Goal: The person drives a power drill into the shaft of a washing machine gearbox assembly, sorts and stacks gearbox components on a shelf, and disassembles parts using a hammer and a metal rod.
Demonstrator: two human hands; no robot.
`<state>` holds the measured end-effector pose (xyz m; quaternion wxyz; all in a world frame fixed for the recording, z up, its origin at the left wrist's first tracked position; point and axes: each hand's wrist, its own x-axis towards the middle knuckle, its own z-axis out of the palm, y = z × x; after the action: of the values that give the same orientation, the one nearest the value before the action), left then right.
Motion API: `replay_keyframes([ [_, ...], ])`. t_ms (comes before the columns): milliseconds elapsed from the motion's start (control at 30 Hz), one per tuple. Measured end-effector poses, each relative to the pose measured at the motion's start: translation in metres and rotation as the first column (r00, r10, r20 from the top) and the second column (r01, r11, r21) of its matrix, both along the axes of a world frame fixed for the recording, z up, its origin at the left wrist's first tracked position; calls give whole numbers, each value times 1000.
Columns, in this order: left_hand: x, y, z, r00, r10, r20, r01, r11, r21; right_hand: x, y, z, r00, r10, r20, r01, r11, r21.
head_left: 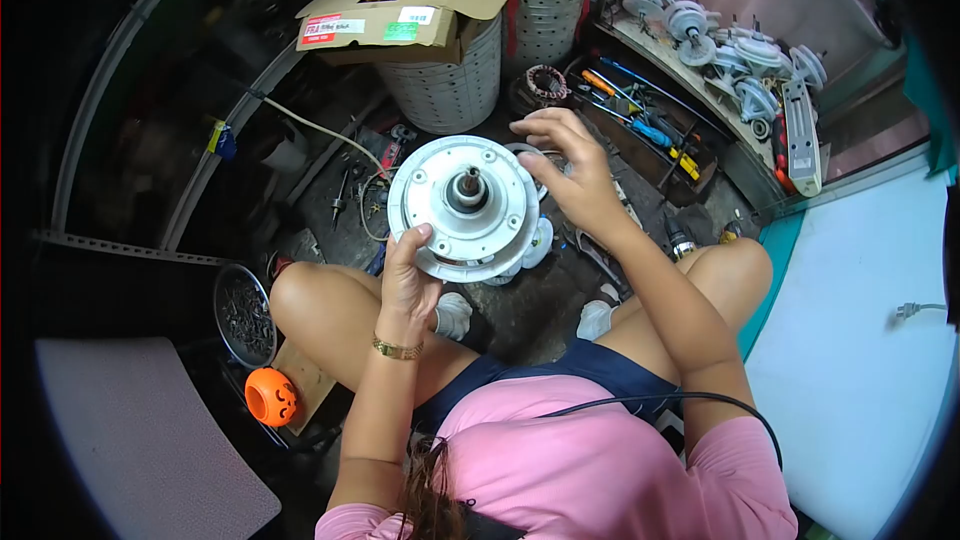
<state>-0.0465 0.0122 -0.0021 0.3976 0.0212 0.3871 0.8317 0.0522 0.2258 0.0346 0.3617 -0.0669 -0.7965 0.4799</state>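
Left hand (408, 282) holds the disc (466, 212) near left (likely heavy, rigid; grip the rim); right hand (580, 178) spread wide, far right.

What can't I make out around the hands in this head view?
All in the head view:
- Underside of the white metal housing: hidden by its upper face.
- Left hand: fingers hidden behind the housing.
- Right hand: whether its thumb touches the rim; it overlaps the edge.
- Cardboard box: contents hidden by its flaps.
- Small pieces: too small to identify.
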Motion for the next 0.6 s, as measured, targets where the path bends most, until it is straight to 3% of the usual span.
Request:
replay_keyframes([
  [33,3,-1,5,1000,13,-28,-13,1000,-1,5,-2,12,992,7,-125,8,993,120],
  [167,17,-2,22,990,43,-132,-44,999,-1,23,-30,32,980,140,-141,-148,988,-44],
  [267,24,-4,30,972,52,-228,-51,999,11,28,-42,37,977,106,-185,-111,994,-20],
  [567,34,-13,33,985,-31,-169,38,999,38,38,-60,53,963,144,-226,-144,989,16],
  [600,34,-14,32,992,-31,-124,37,998,46,39,-59,54,968,127,-216,-110,990,87],
])
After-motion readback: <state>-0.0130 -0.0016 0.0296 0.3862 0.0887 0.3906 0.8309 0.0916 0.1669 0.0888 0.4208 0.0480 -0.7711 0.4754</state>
